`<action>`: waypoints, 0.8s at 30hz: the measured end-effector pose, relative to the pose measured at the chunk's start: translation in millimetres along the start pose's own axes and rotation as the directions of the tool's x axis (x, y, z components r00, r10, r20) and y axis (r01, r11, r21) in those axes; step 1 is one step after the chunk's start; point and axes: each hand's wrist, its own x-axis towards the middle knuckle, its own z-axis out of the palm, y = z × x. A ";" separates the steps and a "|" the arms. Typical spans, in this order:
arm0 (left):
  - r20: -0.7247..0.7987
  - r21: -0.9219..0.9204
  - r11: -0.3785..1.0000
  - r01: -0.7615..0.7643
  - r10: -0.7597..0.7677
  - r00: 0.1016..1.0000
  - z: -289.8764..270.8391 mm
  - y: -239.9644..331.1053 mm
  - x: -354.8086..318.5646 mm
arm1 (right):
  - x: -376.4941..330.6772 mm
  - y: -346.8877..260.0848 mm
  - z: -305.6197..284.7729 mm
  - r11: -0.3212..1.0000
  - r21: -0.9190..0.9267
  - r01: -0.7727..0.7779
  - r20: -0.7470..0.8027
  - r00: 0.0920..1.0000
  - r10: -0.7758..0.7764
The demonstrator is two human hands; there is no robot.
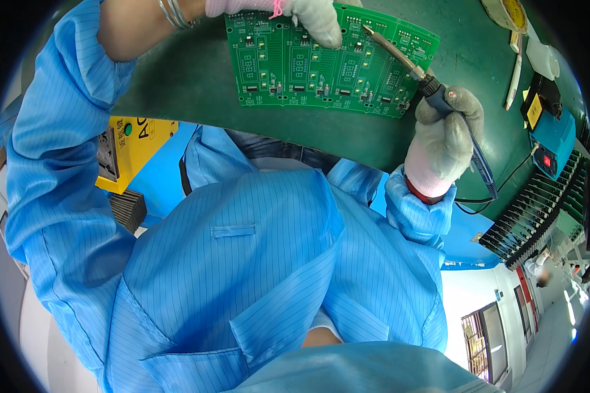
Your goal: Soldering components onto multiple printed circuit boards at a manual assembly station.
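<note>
A green circuit board panel (288,85) of several repeated sections, with small parts on it, lies over the green table mat. My left hand (313,19), in a pale glove, grips the board at its far edge, one finger or thumb lying over its face; the rest is cut off by the top of the picture. In my gloved right hand (449,124) is a soldering iron (400,56), fingers wrapped round its dark blue handle. The iron slants up and left, its tip at the board's far right part; whether it touches is too small to tell.
On the right stand a blue soldering station (553,145) with a red display and a black rack (531,209) holding boards. A tape roll (507,14) and a white pen-like tool (514,82) lie at the far right. A yellow box (137,147) is below the table's left edge.
</note>
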 end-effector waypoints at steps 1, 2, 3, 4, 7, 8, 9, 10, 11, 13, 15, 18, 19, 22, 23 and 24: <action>-0.019 0.008 1.000 -0.009 0.009 1.000 0.8 -0.6 0.2 | -0.1 -0.1 -0.1 1.000 0.005 -0.004 0.009 1.000 0.004; -0.018 0.008 1.000 -0.008 0.008 1.000 1.1 -1.6 0.8 | 0.5 0.9 -2.6 1.000 0.005 -0.005 0.008 1.000 0.005; -0.025 0.014 1.000 -0.017 0.017 1.000 1.1 -2.8 1.5 | 1.9 2.5 -7.0 0.998 0.060 -0.002 0.047 0.999 0.000; -0.031 0.020 0.999 -0.025 0.026 0.999 1.2 -3.4 1.8 | 2.6 3.4 -9.3 0.993 0.114 -0.002 0.086 0.996 -0.007; 0.011 -0.026 1.000 0.010 -0.010 1.000 0.3 -1.0 1.1 | 2.6 0.3 -1.0 0.994 0.099 0.040 -0.098 0.995 -0.030; 0.011 -0.027 1.000 0.012 -0.011 1.000 3.4 1.7 2.1 | 2.2 0.3 -1.2 0.993 0.107 0.052 -0.091 0.995 -0.042; -0.067 0.037 0.994 0.100 -0.098 0.993 9.5 8.1 3.7 | 1.8 0.6 -2.6 0.993 0.106 0.052 -0.093 0.995 -0.042; -0.150 0.093 0.977 0.192 -0.177 0.973 13.3 11.8 4.4 | 1.0 1.7 -4.9 0.996 0.057 0.065 -0.058 0.996 -0.061; -0.148 0.093 0.977 0.192 -0.177 0.973 13.8 12.4 4.5 | 0.5 2.7 -7.3 0.997 0.009 0.080 -0.023 0.997 -0.079; -0.171 0.102 0.978 0.184 -0.165 0.971 14.9 13.0 3.4 | 1.6 5.4 -13.4 0.997 -0.013 0.072 0.022 0.997 -0.071; -0.089 0.039 0.995 0.091 -0.088 0.992 5.3 6.2 -1.3 | 1.4 5.8 -13.6 0.997 -0.037 0.066 0.066 0.996 -0.063; -0.091 0.025 0.995 0.100 -0.098 0.991 11.9 10.1 2.2 | -0.3 4.8 -5.9 0.997 -0.037 0.061 0.049 0.997 -0.060; -0.173 0.074 0.977 0.201 -0.186 0.967 15.4 12.3 4.0 | -1.4 4.4 -3.9 0.997 -0.059 0.053 0.015 0.999 -0.053; -0.163 0.114 0.976 0.184 -0.164 0.973 14.4 12.4 4.1 | -2.7 3.2 -8.1 0.998 -0.050 0.030 0.013 0.999 -0.030; -0.162 0.115 0.976 0.182 -0.163 0.973 14.2 12.8 4.2 | -3.0 2.6 -9.9 1.000 -0.019 0.014 0.047 0.999 -0.013; -0.165 0.132 0.976 0.175 -0.153 0.974 14.0 12.2 4.1 | -3.3 2.4 -8.4 1.000 -0.018 0.014 0.048 0.999 -0.013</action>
